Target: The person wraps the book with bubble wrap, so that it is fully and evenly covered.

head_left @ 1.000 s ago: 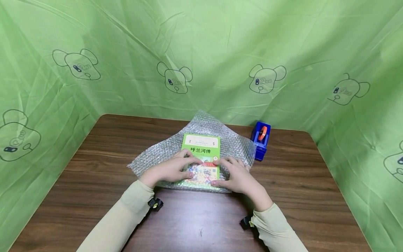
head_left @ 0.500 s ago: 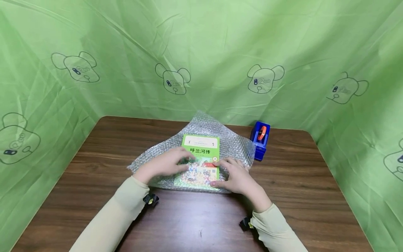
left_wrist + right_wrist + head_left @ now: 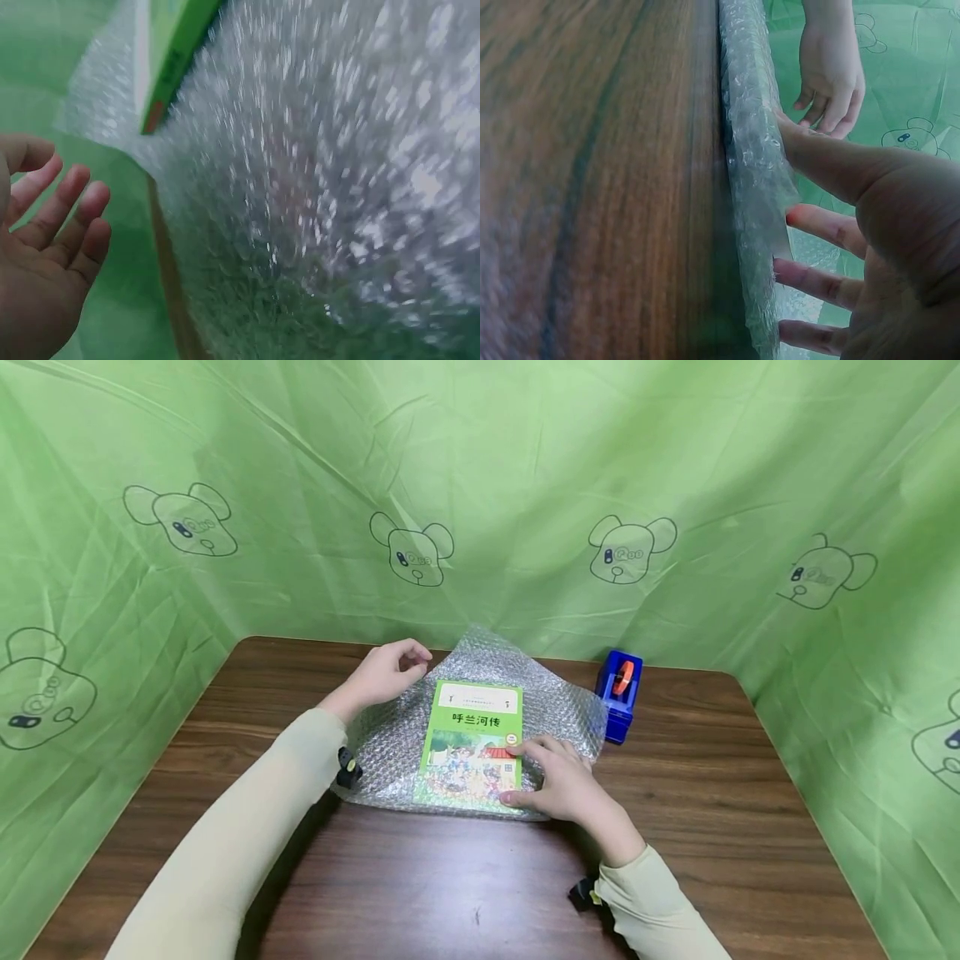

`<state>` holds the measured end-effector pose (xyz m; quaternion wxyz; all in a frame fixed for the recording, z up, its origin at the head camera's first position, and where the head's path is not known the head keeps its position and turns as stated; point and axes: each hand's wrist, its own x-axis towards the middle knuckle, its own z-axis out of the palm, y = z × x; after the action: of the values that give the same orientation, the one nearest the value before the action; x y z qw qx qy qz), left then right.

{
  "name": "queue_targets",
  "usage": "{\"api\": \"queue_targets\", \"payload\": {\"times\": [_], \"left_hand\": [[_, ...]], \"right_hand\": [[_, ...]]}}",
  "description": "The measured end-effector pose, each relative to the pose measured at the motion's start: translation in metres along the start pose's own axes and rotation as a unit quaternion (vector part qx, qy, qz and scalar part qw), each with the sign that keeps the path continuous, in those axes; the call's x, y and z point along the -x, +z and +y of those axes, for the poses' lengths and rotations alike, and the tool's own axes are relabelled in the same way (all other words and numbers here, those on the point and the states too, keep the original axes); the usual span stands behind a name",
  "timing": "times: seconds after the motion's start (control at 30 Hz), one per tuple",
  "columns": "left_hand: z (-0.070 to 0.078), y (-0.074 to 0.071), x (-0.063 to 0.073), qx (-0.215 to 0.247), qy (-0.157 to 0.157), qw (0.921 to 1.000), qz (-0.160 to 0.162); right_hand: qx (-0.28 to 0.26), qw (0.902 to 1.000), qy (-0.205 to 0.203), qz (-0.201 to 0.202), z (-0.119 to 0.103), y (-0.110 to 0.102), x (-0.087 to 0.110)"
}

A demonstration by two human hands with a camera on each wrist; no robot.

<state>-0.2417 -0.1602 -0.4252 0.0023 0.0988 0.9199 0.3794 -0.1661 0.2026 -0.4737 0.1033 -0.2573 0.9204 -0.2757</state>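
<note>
A green book (image 3: 476, 703) lies on a sheet of bubble wrap (image 3: 562, 702) in the head view, with a flap of the wrap covering its lower part. My right hand (image 3: 566, 783) rests on the book's right side, thumb and fingertips pressing the wrapped part. In the right wrist view, the straight fingers of the right hand (image 3: 889, 247) touch the wrap. Up at the wrap's left edge hovers my left hand (image 3: 384, 675). Loose, slightly bent fingers show on the left hand (image 3: 52, 255) in the left wrist view, with nothing in them.
Right of the wrap stands a blue tape dispenser (image 3: 619, 697) with an orange roll in it. Beneath everything is a dark wooden table (image 3: 697, 793). Green cloth (image 3: 517, 460) with printed animal heads hangs behind and on both sides.
My left hand has left the book and moved up and left, to beside the wrap's left edge. My right hand stays on the book.
</note>
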Motion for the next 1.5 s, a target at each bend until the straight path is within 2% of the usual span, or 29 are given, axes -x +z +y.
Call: {"api": "queue_targets", "payload": {"times": [0.23, 0.53, 0.7, 1.0, 1.2, 1.33, 1.5], "left_hand": [[-0.013, 0.004, -0.023, -0.004, -0.030, 0.9989, -0.036], [-0.017, 0.017, -0.039, 0.034, -0.046, 0.9972, -0.048], [-0.014, 0.027, -0.043, 0.029, -0.051, 0.9967, -0.055], [-0.003, 0.034, -0.044, 0.071, -0.065, 0.9931, -0.066], [-0.005, 0.038, -0.048, 0.088, -0.079, 0.9911, -0.061], [-0.003, 0.038, -0.048, 0.083, -0.070, 0.9925, -0.056], [0.007, 0.039, -0.048, 0.068, -0.027, 0.9949, -0.070]], "right_hand": [[-0.009, 0.9999, 0.006, -0.005, -0.002, 0.000, 0.001], [-0.007, 1.0000, 0.005, 0.003, -0.003, 0.000, 0.000], [-0.008, 1.0000, 0.006, 0.002, -0.003, 0.000, 0.001], [-0.002, 1.0000, 0.001, 0.003, -0.002, 0.000, 0.000], [0.002, 1.0000, 0.006, 0.001, -0.004, -0.002, 0.000], [0.002, 1.0000, 0.007, -0.001, -0.004, -0.002, -0.001], [0.001, 1.0000, 0.009, 0.000, -0.004, 0.000, -0.001]]}}
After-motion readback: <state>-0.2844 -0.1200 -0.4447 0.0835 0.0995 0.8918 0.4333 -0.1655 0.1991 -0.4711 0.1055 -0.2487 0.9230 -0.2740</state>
